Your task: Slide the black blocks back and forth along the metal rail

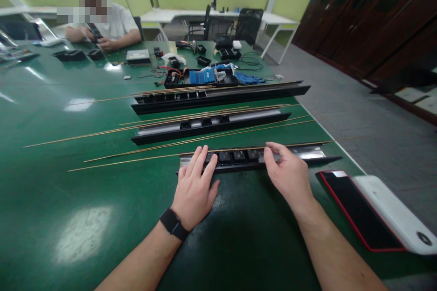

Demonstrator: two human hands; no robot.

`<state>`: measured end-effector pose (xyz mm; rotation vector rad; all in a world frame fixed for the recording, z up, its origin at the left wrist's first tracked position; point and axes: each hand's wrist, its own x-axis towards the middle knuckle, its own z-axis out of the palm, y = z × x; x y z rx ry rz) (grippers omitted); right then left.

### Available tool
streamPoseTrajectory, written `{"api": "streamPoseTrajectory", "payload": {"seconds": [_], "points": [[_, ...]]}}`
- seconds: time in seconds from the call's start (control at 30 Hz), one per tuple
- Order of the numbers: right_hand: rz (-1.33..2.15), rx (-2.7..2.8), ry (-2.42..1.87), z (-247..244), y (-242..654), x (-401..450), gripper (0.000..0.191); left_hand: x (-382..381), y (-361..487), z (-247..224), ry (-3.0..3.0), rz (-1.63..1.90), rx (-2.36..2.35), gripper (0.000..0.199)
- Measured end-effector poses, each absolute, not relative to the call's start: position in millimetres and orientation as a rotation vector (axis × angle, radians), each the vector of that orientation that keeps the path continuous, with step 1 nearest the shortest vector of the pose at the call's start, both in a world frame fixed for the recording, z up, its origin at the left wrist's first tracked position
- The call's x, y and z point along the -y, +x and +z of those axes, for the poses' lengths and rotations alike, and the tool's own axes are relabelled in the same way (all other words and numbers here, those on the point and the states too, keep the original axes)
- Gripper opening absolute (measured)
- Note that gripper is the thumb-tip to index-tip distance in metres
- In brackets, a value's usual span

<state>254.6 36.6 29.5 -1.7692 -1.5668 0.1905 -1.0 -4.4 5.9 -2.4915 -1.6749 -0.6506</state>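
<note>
A: Log the nearest black rail (327,160). Axis?

B: Runs crosswise in front of the person, right end slightly farther off. A thin golden rod (123,163) lies nearly parallel, along the rail's far side, projecting well past its left end. Small black blocks (239,155) sit in a row inside the rail, between the hands.

A: Which hand is nearer to the blocks?

B: Left hand (194,191). Its fingers lie over the row's left end; thumb apart, resting on the near side. Not clamped on anything, palm down. Right hand (287,170) is just beside the row's right end, thumb and index fingertips close together at the rod.

A: Pinched on the rod?

B: Cannot tell. Contact and any gap at those fingertips are too small to resolve.

A: Occlusions?

B: Left fingers partly cover 1 block; any others beneath are hidden, so no full count. 3 blocks show between the hands. The right hand masks a stretch of the rail. Beyond it the rod thins into blur; its right tip is uncertain. Forearms are cut off at the lower edge.

A: Farther out?

B: 2 more rails, the middle (164,135) and the far (221,101), with more rods beside or over them. Contents of the far rail: partly obscured.
</note>
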Motion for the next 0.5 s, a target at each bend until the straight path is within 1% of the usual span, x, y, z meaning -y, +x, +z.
{"api": "streamPoseTrajectory", "payload": {"seconds": [0.5], "points": [[0.161, 1.552, -1.805, 29.4, 255.2, -36.6, 0.044, 4.3, -0.7, 6.0, -2.483, -0.668, 1.647, 0.061]]}}
